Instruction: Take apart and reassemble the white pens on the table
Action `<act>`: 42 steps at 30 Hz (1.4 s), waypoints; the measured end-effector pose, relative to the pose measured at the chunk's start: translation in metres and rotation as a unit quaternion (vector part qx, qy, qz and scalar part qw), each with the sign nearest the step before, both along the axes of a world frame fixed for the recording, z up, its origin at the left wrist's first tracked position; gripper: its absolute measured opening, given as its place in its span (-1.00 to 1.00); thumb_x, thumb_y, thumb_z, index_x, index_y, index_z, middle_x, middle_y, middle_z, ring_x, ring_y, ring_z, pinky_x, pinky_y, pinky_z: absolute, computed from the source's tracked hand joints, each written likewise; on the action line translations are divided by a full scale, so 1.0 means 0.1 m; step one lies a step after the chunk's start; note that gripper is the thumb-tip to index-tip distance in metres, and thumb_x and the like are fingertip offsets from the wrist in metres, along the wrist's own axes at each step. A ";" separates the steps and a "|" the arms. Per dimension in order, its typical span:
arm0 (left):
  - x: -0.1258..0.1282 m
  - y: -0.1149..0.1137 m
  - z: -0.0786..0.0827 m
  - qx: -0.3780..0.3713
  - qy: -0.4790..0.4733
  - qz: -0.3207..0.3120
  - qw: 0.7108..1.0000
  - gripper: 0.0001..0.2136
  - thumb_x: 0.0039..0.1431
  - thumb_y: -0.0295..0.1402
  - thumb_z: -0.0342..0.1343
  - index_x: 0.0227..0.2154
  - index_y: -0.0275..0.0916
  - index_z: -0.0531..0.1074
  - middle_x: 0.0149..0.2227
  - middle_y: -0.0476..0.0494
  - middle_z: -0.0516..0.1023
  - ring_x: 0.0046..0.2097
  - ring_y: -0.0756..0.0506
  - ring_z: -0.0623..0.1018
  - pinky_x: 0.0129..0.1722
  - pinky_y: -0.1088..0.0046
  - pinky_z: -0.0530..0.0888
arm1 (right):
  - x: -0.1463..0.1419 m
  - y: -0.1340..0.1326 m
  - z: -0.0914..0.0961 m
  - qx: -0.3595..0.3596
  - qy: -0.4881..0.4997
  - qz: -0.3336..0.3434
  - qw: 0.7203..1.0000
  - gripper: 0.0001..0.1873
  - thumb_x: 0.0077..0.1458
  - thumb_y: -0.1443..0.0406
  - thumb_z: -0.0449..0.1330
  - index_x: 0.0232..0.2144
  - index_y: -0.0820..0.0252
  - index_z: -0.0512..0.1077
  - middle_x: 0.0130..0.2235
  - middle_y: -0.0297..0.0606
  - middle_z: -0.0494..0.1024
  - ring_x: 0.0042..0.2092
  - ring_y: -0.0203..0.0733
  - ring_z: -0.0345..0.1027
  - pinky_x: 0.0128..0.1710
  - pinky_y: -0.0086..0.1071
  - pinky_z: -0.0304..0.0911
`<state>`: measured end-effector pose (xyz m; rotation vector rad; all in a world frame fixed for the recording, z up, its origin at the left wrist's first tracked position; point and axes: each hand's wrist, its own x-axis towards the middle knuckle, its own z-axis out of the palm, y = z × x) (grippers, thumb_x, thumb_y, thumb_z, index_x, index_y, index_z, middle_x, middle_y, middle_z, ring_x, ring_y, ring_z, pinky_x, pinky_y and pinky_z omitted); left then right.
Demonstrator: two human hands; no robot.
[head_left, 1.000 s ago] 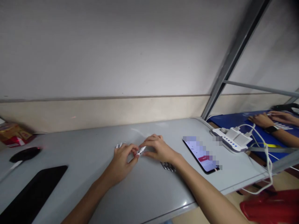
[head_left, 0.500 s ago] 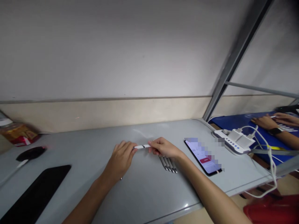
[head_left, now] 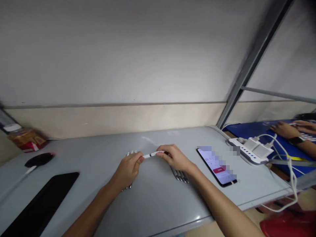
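Both my hands pinch one white pen (head_left: 151,154) just above the grey table (head_left: 158,200). My left hand (head_left: 128,169) grips its left end and my right hand (head_left: 174,157) holds its right end. Several white pen parts (head_left: 130,153) lie behind and under my left hand. Under my right wrist, several grey pen barrels (head_left: 180,174) rest side by side.
A lit phone (head_left: 217,166) lies to the right, beside a white power strip (head_left: 250,149) with chargers and cables. A black keyboard (head_left: 39,202), a black mouse (head_left: 39,159) and a red packet (head_left: 27,140) are on the left. Another person's hands (head_left: 291,128) work on a blue surface at far right.
The pen was lifted off the table between both hands and held level. My hands drew slightly apart, then closer again; the view shifted a little to the left.
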<state>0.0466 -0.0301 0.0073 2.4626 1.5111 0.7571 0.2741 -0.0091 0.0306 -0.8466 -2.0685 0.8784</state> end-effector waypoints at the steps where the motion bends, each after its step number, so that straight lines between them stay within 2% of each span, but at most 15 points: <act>1: -0.01 0.01 0.00 -0.013 -0.013 -0.001 1.000 -0.76 0.29 -0.39 -0.23 -0.43 -0.19 0.29 -0.47 0.00 0.40 -0.42 -0.03 0.38 -0.37 0.44 0.29 | -0.01 0.00 -0.01 0.019 -0.001 -0.008 1.000 -0.76 0.20 0.16 0.07 -0.28 0.13 0.49 -0.35 -0.30 0.48 -0.37 -0.27 0.23 -0.32 -0.41 0.11; 4: 0.00 0.02 0.01 -0.017 -0.023 -0.001 1.000 -0.74 0.31 -0.29 -0.22 -0.41 -0.19 0.30 -0.42 -0.01 0.40 -0.36 -0.04 0.39 -0.31 0.42 0.31 | -0.01 0.03 -0.07 0.026 0.005 -0.028 0.999 -0.70 0.12 0.18 0.17 -0.09 0.10 0.45 -0.27 -0.28 0.51 -0.37 -0.27 0.26 -0.31 -0.40 0.15; 7: 0.03 0.00 0.02 -0.010 -0.018 -0.004 1.000 -0.75 0.32 -0.27 -0.21 -0.37 -0.20 0.32 -0.38 -0.04 0.40 -0.30 -0.06 0.39 -0.25 0.39 0.33 | -0.02 0.06 -0.12 -0.009 -0.030 -0.041 0.999 -0.73 0.16 0.14 0.10 -0.26 0.17 0.50 -0.47 -0.32 0.45 -0.46 -0.28 0.22 -0.40 -0.41 0.11; 9: 0.03 0.00 0.01 -0.006 -0.011 -0.009 1.000 -0.76 0.32 -0.27 -0.20 -0.33 -0.20 0.32 -0.35 -0.05 0.41 -0.28 -0.07 0.39 -0.23 0.38 0.34 | -0.02 0.06 -0.13 0.000 -0.024 -0.047 0.999 -0.76 0.18 0.19 0.08 -0.35 0.19 0.48 -0.46 -0.32 0.45 -0.43 -0.28 0.23 -0.40 -0.42 0.10; 11: 0.03 0.00 0.00 -0.002 -0.005 -0.013 1.000 -0.77 0.32 -0.26 -0.20 -0.31 -0.20 0.32 -0.34 -0.07 0.40 -0.26 -0.08 0.39 -0.21 0.36 0.34 | -0.02 0.06 -0.12 0.018 0.010 -0.059 0.998 -0.84 0.10 0.24 0.16 -0.28 0.18 0.46 -0.35 -0.29 0.48 -0.35 -0.27 0.27 -0.35 -0.42 0.13; 12: 0.02 0.00 0.00 0.000 -0.005 -0.014 1.000 -0.77 0.32 -0.26 -0.21 -0.30 -0.20 0.32 -0.33 -0.07 0.40 -0.26 -0.08 0.39 -0.21 0.36 0.35 | -0.02 0.06 -0.12 0.017 0.022 -0.066 0.997 -0.81 0.07 0.25 0.20 -0.23 0.17 0.44 -0.32 -0.29 0.48 -0.33 -0.26 0.28 -0.34 -0.42 0.14; 16: 0.01 0.01 -0.03 0.000 -0.008 -0.015 1.000 -0.76 0.33 -0.24 -0.22 -0.24 -0.19 0.33 -0.30 -0.09 0.41 -0.24 -0.09 0.40 -0.19 0.32 0.35 | 0.00 0.08 -0.11 -0.024 -0.010 -0.057 0.998 -0.78 0.15 0.19 0.11 -0.30 0.21 0.47 -0.47 -0.33 0.43 -0.45 -0.30 0.22 -0.42 -0.44 0.11; 19: 0.01 0.02 -0.05 -0.004 -0.012 -0.009 1.000 -0.76 0.33 -0.23 -0.23 -0.18 -0.17 0.31 -0.26 -0.10 0.43 -0.22 -0.11 0.41 -0.17 0.29 0.35 | 0.01 0.08 -0.11 0.015 0.004 -0.061 0.998 -0.85 0.08 0.26 0.19 -0.28 0.21 0.45 -0.35 -0.30 0.47 -0.36 -0.29 0.27 -0.38 -0.45 0.13; 21: 0.01 0.01 -0.05 -0.008 -0.018 0.000 1.000 -0.77 0.33 -0.23 -0.22 -0.15 -0.16 0.29 -0.24 -0.11 0.43 -0.21 -0.11 0.42 -0.16 0.28 0.36 | 0.01 0.09 -0.12 0.020 0.013 -0.069 0.997 -0.75 0.05 0.27 0.22 -0.18 0.18 0.43 -0.27 -0.28 0.50 -0.31 -0.28 0.30 -0.34 -0.45 0.16; 24: 0.02 0.01 -0.05 -0.011 -0.018 0.000 1.000 -0.79 0.32 -0.23 -0.21 -0.20 -0.16 0.30 -0.27 -0.11 0.44 -0.23 -0.12 0.42 -0.18 0.29 0.36 | 0.01 0.09 -0.13 0.005 -0.025 -0.064 0.998 -0.83 0.15 0.27 0.13 -0.24 0.18 0.47 -0.37 -0.32 0.50 -0.38 -0.30 0.28 -0.37 -0.44 0.15; 27: 0.02 0.01 -0.04 -0.004 -0.004 -0.005 1.000 -0.78 0.32 -0.24 -0.21 -0.28 -0.17 0.30 -0.33 -0.08 0.43 -0.28 -0.11 0.41 -0.22 0.30 0.35 | 0.01 0.10 -0.14 0.043 -0.034 -0.065 0.996 -0.91 0.06 0.38 0.18 -0.33 0.19 0.47 -0.35 -0.32 0.51 -0.35 -0.31 0.30 -0.36 -0.46 0.14; 29: 0.02 0.02 -0.04 0.003 0.003 -0.004 1.000 -0.79 0.33 -0.25 -0.21 -0.29 -0.18 0.30 -0.34 -0.06 0.43 -0.29 -0.10 0.41 -0.22 0.32 0.34 | 0.00 0.09 -0.14 0.055 -0.024 -0.062 0.996 -0.83 0.01 0.38 0.24 -0.26 0.19 0.47 -0.28 -0.30 0.52 -0.31 -0.30 0.32 -0.33 -0.46 0.16; 34: 0.03 0.03 -0.03 0.030 0.033 -0.005 0.999 -0.75 0.34 -0.27 -0.22 -0.31 -0.19 0.33 -0.31 -0.05 0.44 -0.24 -0.09 0.41 -0.21 0.34 0.30 | 0.00 0.07 -0.13 0.050 -0.063 -0.035 0.996 -0.81 0.19 0.31 0.10 -0.23 0.16 0.51 -0.32 -0.28 0.55 -0.35 -0.29 0.34 -0.33 -0.44 0.17; 38: 0.03 0.03 -0.05 0.028 0.049 0.006 0.998 -0.71 0.35 -0.29 -0.26 -0.35 -0.20 0.34 -0.34 -0.06 0.45 -0.26 -0.09 0.42 -0.24 0.34 0.29 | 0.00 0.10 -0.17 0.112 -0.065 -0.051 0.990 -0.86 0.06 0.43 0.19 -0.29 0.17 0.48 -0.31 -0.30 0.52 -0.30 -0.28 0.34 -0.28 -0.44 0.17; 42: 0.03 0.02 -0.04 0.007 0.021 0.016 1.000 -0.68 0.35 -0.30 -0.29 -0.37 -0.20 0.34 -0.39 -0.04 0.45 -0.30 -0.07 0.42 -0.26 0.37 0.31 | 0.01 0.14 -0.22 0.180 -0.061 -0.089 0.978 -0.86 0.05 0.49 0.17 -0.40 0.18 0.43 -0.33 -0.29 0.49 -0.26 -0.25 0.30 -0.23 -0.42 0.17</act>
